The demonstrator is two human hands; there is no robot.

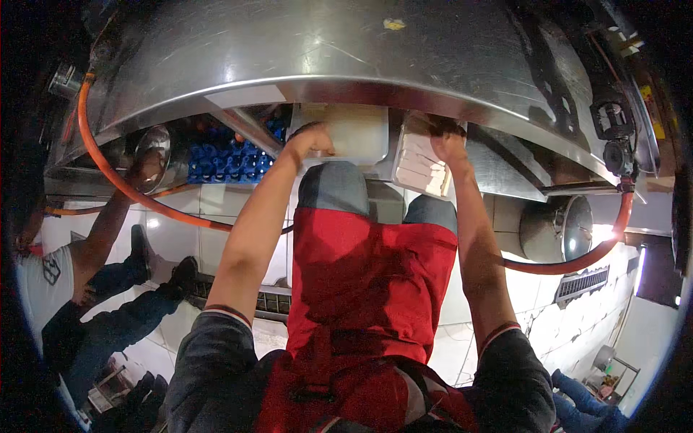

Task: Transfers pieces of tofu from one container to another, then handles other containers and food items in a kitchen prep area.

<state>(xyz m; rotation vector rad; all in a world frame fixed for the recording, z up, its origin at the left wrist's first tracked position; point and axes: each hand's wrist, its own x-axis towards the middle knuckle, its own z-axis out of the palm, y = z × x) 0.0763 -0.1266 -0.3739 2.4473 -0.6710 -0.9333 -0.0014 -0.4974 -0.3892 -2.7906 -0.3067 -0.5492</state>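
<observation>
My left hand (314, 142) is at the left side of a pale rectangular container (357, 135) under the steel counter; whether its fingers grip the rim is unclear. My right hand (449, 142) holds the far right part of a translucent plastic container (403, 165) with white blocks in it. That container is tilted and its near end hangs over my knee. Both containers lie partly beneath the counter's front edge. Blue egg trays (233, 159) stand on the shelf to the left of my left hand.
The steel counter (346, 54) overhangs the shelf. Orange hoses (130, 189) curve down at both sides. A metal pot (557, 227) stands low at the right. At the left a co-worker's arm (108, 227) reaches to a round metal lid (154, 157). Another person's legs (587, 403) show lower right.
</observation>
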